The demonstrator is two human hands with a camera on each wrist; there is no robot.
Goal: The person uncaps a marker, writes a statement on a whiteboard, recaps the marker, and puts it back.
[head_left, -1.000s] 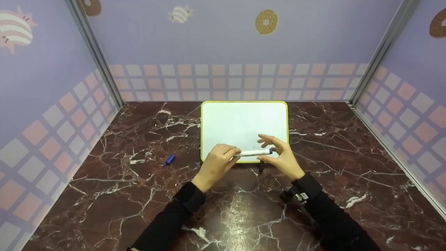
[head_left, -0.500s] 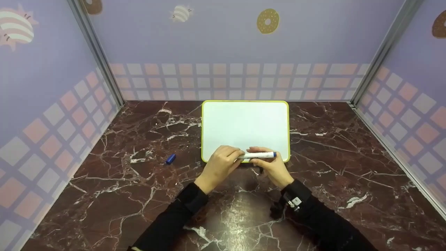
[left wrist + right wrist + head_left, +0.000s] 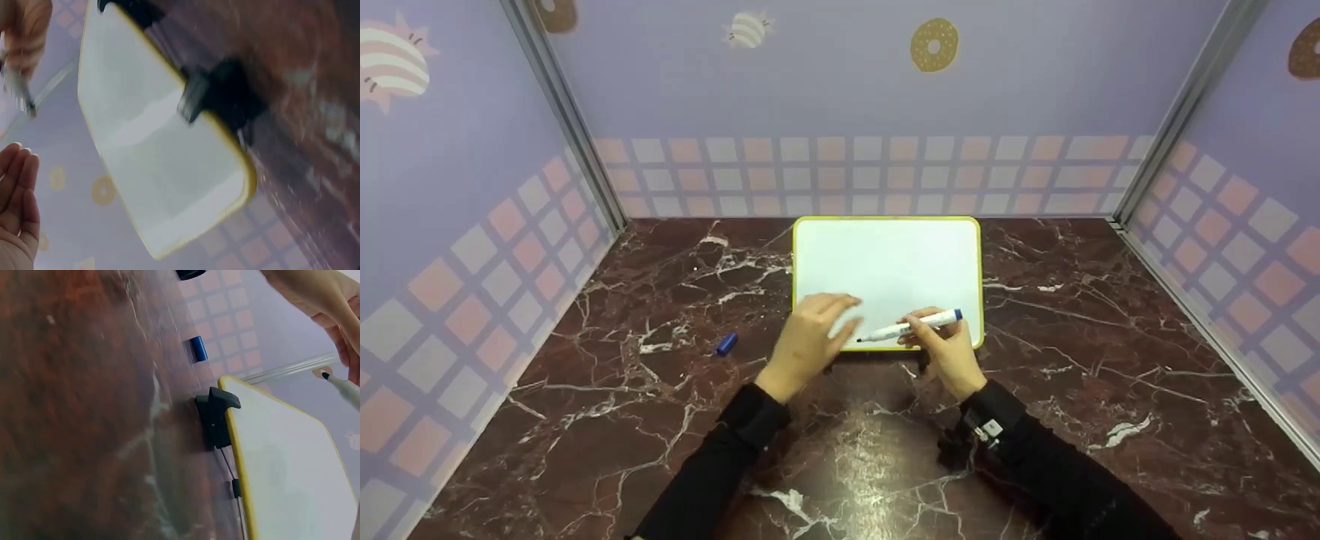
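Marker (image 3: pixel 894 330) is pinched in the right hand (image 3: pixel 950 354), uncapped, in front of the whiteboard (image 3: pixel 889 262) near its lower edge. Left hand (image 3: pixel 808 337) is relaxed, holding nothing, near the tip (image 3: pixel 860 340). Gripping closer to the tip should steady it; left hand best kept clear.

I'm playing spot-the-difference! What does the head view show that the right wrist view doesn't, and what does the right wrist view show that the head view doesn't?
Only the head view: the black sleeves and the blue end of the marker.
Only the right wrist view: a thin rod along the lower edge of the whiteboard.
Both: the whiteboard, the marker's dark tip, the blue cap and the left hand.
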